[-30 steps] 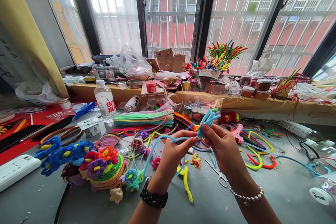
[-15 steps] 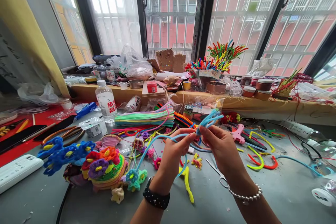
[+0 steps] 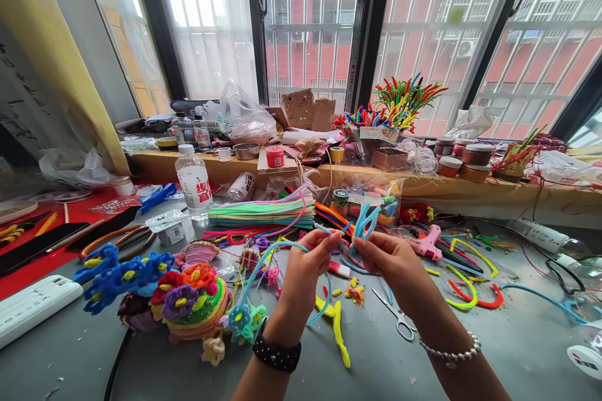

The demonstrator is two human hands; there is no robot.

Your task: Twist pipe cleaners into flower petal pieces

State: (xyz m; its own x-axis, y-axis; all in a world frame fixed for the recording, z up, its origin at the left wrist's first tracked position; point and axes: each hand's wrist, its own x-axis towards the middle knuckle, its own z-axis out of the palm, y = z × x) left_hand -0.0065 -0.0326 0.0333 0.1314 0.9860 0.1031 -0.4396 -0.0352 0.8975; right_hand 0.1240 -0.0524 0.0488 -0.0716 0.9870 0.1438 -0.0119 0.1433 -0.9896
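Observation:
Between the fingertips of my right hand (image 3: pixel 385 258) is a bunch of looped light-blue pipe cleaners (image 3: pixel 365 220), its loops pointing up. My left hand (image 3: pixel 308 266) pinches a long light-blue pipe cleaner (image 3: pixel 256 269) that arcs out to the left and curls down below the hand. A small gap lies between the two hands. Under them on the table are yellow pipe cleaner pieces (image 3: pixel 337 332) and a pair of scissors (image 3: pixel 397 316), right of centre. Left of my left hand stand pipe-cleaner flowers in blue (image 3: pixel 129 276), red, orange and purple.
Behind my hands lies a stack of pastel pipe cleaners (image 3: pixel 261 210) beside a water bottle (image 3: pixel 194 182). A pink glue gun (image 3: pixel 429 243) and bent coloured pieces (image 3: pixel 463 291) lie to the right. A white power strip (image 3: pixel 37 307) is at the left edge. Jars (image 3: pixel 477 155) line the ledge.
My hands have drawn apart; the left one now grips the long strand away from the bunch. The loops have turned from leaning right to pointing up.

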